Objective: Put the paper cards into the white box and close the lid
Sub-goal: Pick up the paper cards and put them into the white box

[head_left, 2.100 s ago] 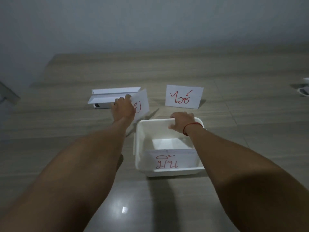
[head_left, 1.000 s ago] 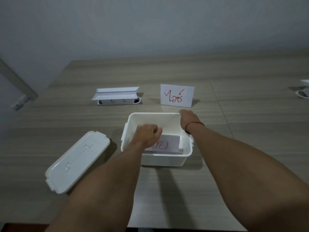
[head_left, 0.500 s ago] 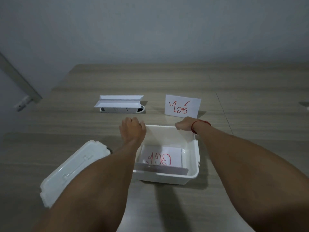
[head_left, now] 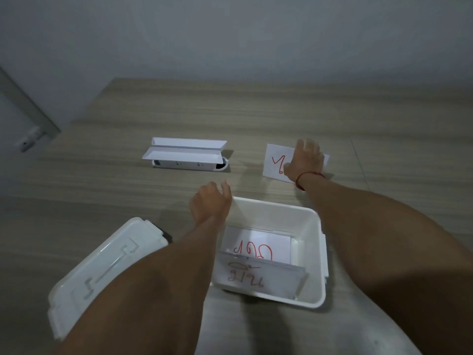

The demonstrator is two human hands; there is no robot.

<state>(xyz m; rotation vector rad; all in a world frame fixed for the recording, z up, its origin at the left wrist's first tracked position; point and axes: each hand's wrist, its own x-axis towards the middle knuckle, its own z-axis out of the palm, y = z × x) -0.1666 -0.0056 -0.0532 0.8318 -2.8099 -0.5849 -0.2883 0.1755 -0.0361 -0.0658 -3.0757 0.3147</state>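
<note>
The white box (head_left: 318,254) stands open near the table's front. One paper card with red writing (head_left: 258,248) lies flat inside it, and a second card (head_left: 256,276) leans against the near wall. A third card (head_left: 275,162) stands on the table behind the box. My right hand (head_left: 305,160) is on that card, fingers curled over its top edge. My left hand (head_left: 210,204) is loosely curled against the box's far left corner; its fingers are hidden, so a grip on the rim cannot be told. The white lid (head_left: 102,267) lies to the left of the box.
A white power-socket unit with raised flaps (head_left: 186,156) sits at the back left of the wooden table (head_left: 396,162). A grey wall rises behind the table's far edge. The table's left edge runs diagonally past the lid.
My right hand has left the box's far rim and reached back onto the standing card. My left hand stays by the box's far left corner. The view has tilted down.
</note>
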